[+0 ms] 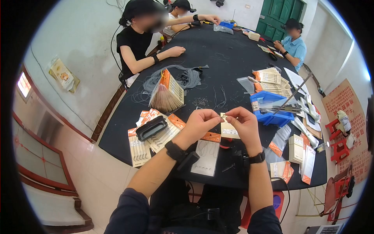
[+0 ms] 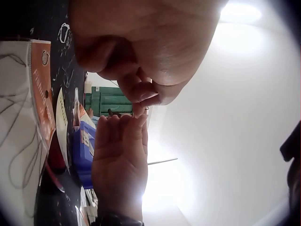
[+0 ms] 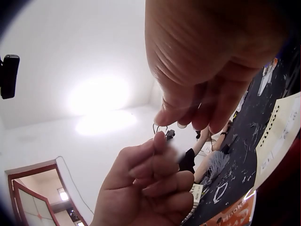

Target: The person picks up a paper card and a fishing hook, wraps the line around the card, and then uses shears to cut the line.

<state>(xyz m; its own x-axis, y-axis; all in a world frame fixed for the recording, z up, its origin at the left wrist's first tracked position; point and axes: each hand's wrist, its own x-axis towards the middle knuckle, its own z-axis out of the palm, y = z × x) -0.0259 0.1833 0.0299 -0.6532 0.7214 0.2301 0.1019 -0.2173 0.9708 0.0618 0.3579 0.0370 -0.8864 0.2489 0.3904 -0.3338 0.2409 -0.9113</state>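
Note:
Both hands are raised over the black table (image 1: 218, 58), fingertips nearly meeting. My left hand (image 1: 217, 116) pinches a small thin wire hook (image 1: 223, 116) between thumb and forefinger. My right hand (image 1: 228, 114) pinches the same small piece from the other side. In the right wrist view the hook (image 3: 159, 127) shows as a thin curved wire between the right hand (image 3: 171, 113) above and the left hand (image 3: 157, 141) below. The left wrist view has the left hand (image 2: 143, 96) above and the right hand (image 2: 129, 120) below, fingertips touching.
Below the hands lie a white card (image 1: 206, 158), orange-and-white hook packets (image 1: 156, 136) and a black case (image 1: 151, 127). A blue bin (image 1: 272, 107) of packets stands to the right, a fanned card stack (image 1: 167, 93) ahead. Three people sit around the far end.

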